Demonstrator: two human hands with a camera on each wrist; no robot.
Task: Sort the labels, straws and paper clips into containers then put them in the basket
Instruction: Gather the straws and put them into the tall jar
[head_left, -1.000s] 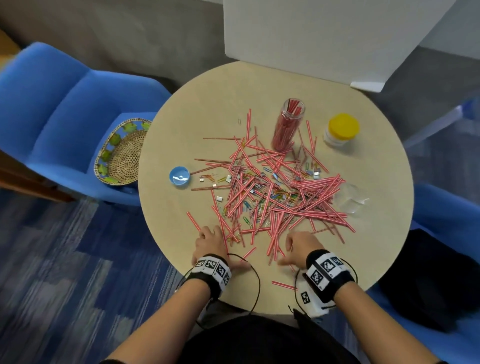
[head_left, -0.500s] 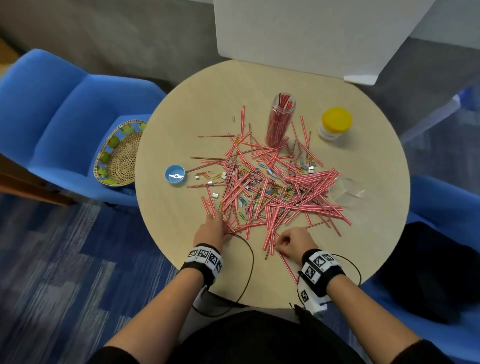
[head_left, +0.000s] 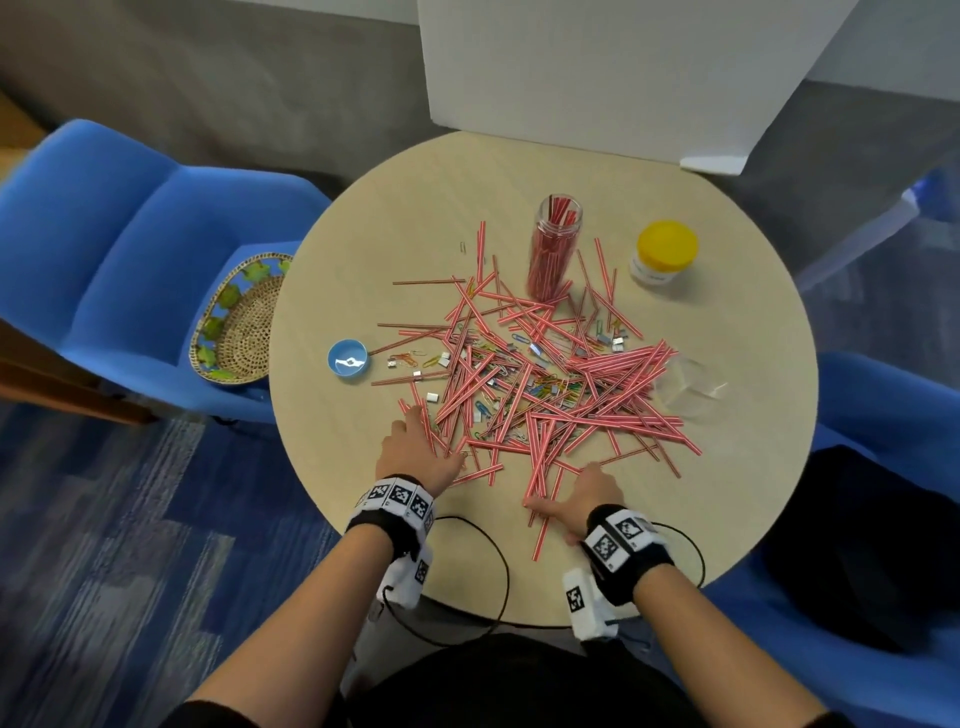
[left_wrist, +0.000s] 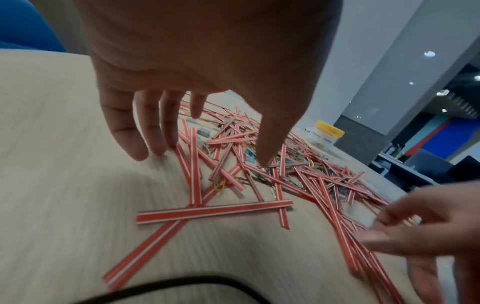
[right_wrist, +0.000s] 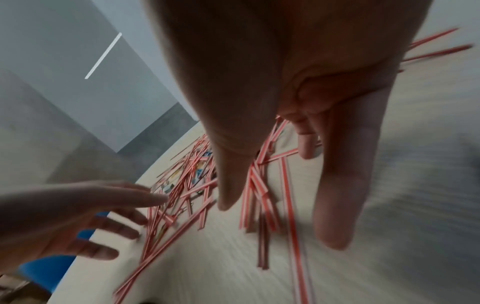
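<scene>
Red-and-white striped straws (head_left: 545, 395) lie in a heap on the round table (head_left: 363, 249), mixed with coloured paper clips (head_left: 483, 410) and small white labels (head_left: 432, 398). My left hand (head_left: 415, 431) lies on the heap's near left edge. Its straight fingers (left_wrist: 155, 144) touch the table and the straw ends. My right hand (head_left: 566, 488) is spread over straws at the near middle, with its thumb (right_wrist: 228, 185) and fingers extended and nothing gripped. A tall clear jar (head_left: 553, 244) holding straws stands behind the heap.
A yellow-lidded jar (head_left: 665, 254) stands at the back right and a clear cup (head_left: 685, 387) at the right. A small blue dish (head_left: 348, 357) sits left of the heap. A woven basket (head_left: 239, 322) rests on the blue chair (head_left: 130, 249) at the left. Black cables (head_left: 467, 571) cross the near edge.
Both hands have slid forward from the near table edge into the heap's edge. The left went further, up and left. The right hand's fingers spread out over the straws.
</scene>
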